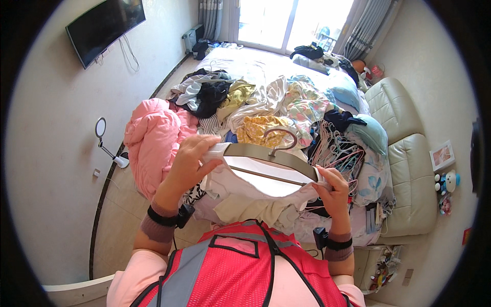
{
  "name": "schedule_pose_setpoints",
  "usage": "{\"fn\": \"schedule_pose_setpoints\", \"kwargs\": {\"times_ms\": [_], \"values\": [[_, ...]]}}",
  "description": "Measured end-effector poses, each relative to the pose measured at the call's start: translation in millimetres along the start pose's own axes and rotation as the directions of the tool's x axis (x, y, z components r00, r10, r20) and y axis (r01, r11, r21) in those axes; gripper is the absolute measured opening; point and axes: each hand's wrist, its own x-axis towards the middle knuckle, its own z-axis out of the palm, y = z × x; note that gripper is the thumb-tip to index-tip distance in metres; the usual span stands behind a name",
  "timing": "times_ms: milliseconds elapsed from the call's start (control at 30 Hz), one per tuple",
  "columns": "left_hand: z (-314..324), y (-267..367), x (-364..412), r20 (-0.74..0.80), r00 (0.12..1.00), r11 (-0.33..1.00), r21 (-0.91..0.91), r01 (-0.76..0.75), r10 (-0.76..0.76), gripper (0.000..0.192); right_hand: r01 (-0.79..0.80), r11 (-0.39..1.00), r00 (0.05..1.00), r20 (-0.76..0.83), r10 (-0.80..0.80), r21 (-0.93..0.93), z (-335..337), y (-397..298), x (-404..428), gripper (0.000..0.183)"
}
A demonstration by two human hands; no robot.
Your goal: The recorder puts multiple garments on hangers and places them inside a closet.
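Observation:
A white garment (249,187) hangs on a grey-brown clothes hanger (270,157) held up in front of my chest. The hanger's hook points away from me, over the bed. My left hand (194,163) pinches the garment's left shoulder at that end of the hanger. At the other shoulder, my right hand (333,188) grips the cloth with thumb and fingers around the hanger's right end. The lower part of the garment drops towards the near edge of the bed, where it is hard to tell from a cream cloth (245,209).
Clothes cover much of the bed (261,63), among them a yellow patterned garment (259,130) and a black one (213,98). A heap of loose hangers (337,149) lies at right, near the leather headboard (408,169). A pink puffy quilt or jacket (153,134) bulges at left.

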Motion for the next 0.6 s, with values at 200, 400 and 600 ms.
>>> {"fn": "schedule_pose_setpoints", "kwargs": {"times_ms": [200,400,600], "values": [[-11,-1,13,-0.054,0.997,0.998,0.039,-0.049,0.051,0.028,-0.015,0.999,0.999,-0.042,0.017,0.033,-15,-11,3,0.045],[-10,-2,14,-0.066,0.997,0.997,-0.071,0.021,-0.026,0.028,-0.003,0.997,0.998,0.069,0.008,-0.074,-22,-20,13,0.045],[14,-42,-18,-0.171,0.977,0.992,-0.032,0.122,-0.126,0.061,0.078,0.995,0.997,0.016,-0.077,-0.068,-22,-17,10,0.043]]}}
